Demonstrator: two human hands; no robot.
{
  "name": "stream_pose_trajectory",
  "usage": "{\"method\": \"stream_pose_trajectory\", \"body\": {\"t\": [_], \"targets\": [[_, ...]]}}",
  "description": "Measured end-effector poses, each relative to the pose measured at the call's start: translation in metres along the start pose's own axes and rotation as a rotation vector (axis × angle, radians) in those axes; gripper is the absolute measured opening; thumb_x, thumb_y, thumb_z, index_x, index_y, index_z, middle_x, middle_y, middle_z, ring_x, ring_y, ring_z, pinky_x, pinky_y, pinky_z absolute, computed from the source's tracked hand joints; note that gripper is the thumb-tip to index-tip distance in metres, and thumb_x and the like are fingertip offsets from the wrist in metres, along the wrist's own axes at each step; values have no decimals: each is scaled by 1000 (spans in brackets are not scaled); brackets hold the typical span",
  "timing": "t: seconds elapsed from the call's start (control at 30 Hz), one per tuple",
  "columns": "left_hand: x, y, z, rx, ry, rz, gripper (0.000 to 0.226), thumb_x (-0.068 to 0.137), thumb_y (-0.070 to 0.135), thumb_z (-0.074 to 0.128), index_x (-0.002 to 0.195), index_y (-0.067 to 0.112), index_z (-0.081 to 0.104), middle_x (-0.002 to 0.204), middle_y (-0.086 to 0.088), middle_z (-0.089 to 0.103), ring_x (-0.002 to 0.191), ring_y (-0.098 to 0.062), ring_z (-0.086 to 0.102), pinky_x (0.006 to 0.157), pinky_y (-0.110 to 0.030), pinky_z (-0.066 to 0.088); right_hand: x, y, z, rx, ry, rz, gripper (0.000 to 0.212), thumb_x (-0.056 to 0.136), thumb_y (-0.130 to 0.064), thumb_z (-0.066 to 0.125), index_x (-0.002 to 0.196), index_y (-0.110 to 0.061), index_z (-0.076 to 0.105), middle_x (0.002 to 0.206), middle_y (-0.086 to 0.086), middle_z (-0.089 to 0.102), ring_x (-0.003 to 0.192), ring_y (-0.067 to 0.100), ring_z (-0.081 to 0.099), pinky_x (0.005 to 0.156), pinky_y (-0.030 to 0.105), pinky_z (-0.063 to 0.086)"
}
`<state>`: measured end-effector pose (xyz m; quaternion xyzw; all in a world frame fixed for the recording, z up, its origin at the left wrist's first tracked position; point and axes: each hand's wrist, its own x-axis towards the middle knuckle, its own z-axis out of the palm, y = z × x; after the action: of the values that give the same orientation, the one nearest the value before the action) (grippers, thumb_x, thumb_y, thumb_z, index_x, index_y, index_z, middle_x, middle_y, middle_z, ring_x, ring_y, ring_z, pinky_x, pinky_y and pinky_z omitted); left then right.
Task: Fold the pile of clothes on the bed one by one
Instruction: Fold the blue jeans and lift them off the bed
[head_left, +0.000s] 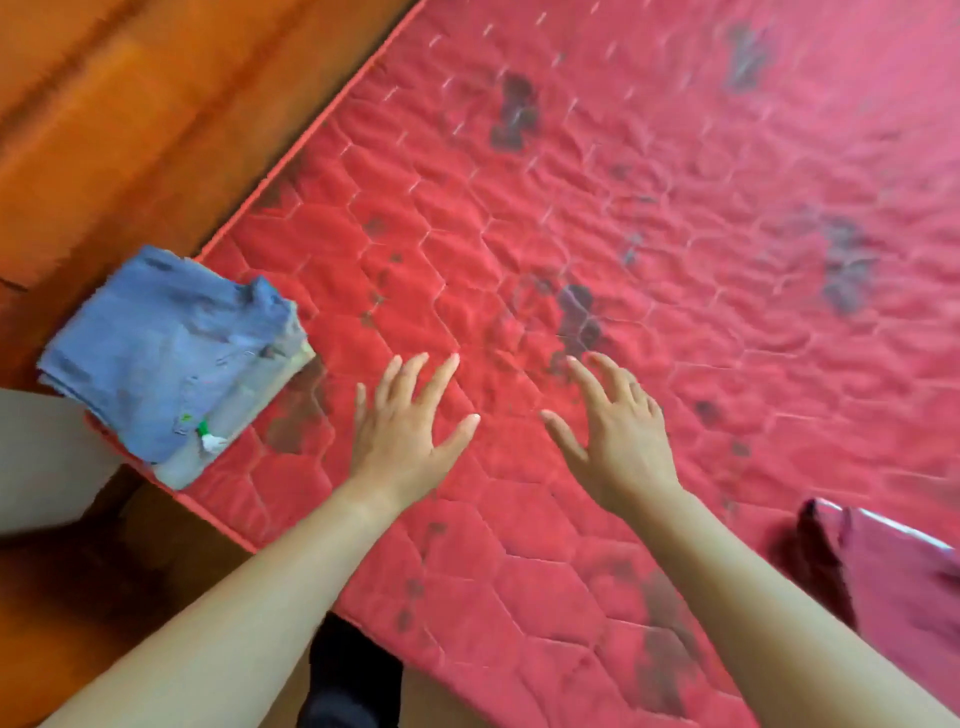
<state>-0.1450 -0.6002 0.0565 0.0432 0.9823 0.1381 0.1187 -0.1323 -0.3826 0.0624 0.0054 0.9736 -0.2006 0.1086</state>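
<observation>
At about nine o'clock, a folded blue stack (171, 358) sits on the near corner of the red quilted mattress (675, 234), with a paler grey layer beneath it and a small green-and-white tag on its lower edge. Orange floor (104, 130) runs behind it toward eleven o'clock.

Near the centre, just toward six o'clock, the left hand (405, 431) is held over bare mattress with the fingers spread wide and nothing in them. Just beside it, the right hand (618, 441) mirrors it, fingers fanned and slightly arched, also holding nothing. The thumbs point at each other and stay apart.

At four o'clock, cut off by the frame edge, lies a dark maroon garment (893, 582) with a pale glossy streak along one fold. It is blurred and only partly in view, so it may be the next piece from the pile, though its kind cannot be made out.

Judging from that sheen and its slack folds, the cloth should be light, limp and rather slippery. It will slide readily over the quilting but will not keep a crease without being pressed. The right hand is nearer. A sound hold would be a pinch on the raised fold at its nearest edge to draw it toward the centre, then one hand on each corner or seam to spread it flat.
</observation>
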Motion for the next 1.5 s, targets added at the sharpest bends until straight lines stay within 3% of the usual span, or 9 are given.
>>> {"method": "stream_pose_trajectory", "body": {"t": [0.27,0.53,0.63,0.73,0.87,1.0,1.2,1.37,1.5], "targets": [[-37,243,78,-113,-166,283,69,80,71,28,143,44,19,151,3,25,142,-22,13,109,-60,18,-157,208,-72,18,92,348,67,85,-58,42,142,-22,36,149,7,30,137,25,27,106,47,32],[-71,349,146,-99,-252,427,67,81,68,32,143,43,21,150,4,27,141,-21,18,111,-55,21,-237,320,-60,95,186,601,65,85,-56,47,140,-25,37,150,5,28,137,23,25,104,49,31],[-80,379,184,-124,-213,363,64,85,63,39,143,38,27,149,0,28,139,-22,22,108,-53,28,-253,368,-45,162,237,669,65,85,-55,48,142,-30,32,151,5,24,138,24,23,103,51,31],[-84,410,233,-141,-148,208,63,85,60,44,141,38,29,154,-3,9,141,-25,10,110,-53,24,-259,417,-22,229,280,766,71,84,-53,53,145,-39,19,153,7,13,139,28,17,102,54,30],[-86,433,297,-150,-141,-96,74,80,66,44,144,45,13,153,-6,-8,142,-32,5,107,-55,24,-258,468,14,289,237,881,78,81,-63,48,142,-50,2,154,6,2,139,32,14,101,57,30],[-89,447,331,-201,-158,-262,84,74,74,40,141,50,-4,150,-15,14,135,-37,23,103,-51,30,-249,488,33,427,298,830,76,81,-62,48,140,-56,0,152,16,10,136,35,20,105,50,28],[-95,465,345,-376,-30,-292,81,75,71,43,142,51,3,133,-16,35,117,-38,47,101,-40,36,-243,487,42,544,417,778,71,79,-62,47,136,-63,4,145,23,21,133,36,25,109,38,22],[-94,452,353,-460,-67,-260,67,80,58,58,138,51,25,125,0,59,111,-26,56,90,-30,41,-239,488,48,614,370,736,70,78,-54,60,132,-65,17,118,-1,42,116,21,44,88,26,32],[-108,430,339,-626,-86,-270,62,78,48,66,134,48,37,123,27,52,113,-6,53,86,-16,36,-246,473,40,674,365,652,68,77,-44,69,131,-58,30,105,-18,49,101,-1,47,89,16,31]]}}
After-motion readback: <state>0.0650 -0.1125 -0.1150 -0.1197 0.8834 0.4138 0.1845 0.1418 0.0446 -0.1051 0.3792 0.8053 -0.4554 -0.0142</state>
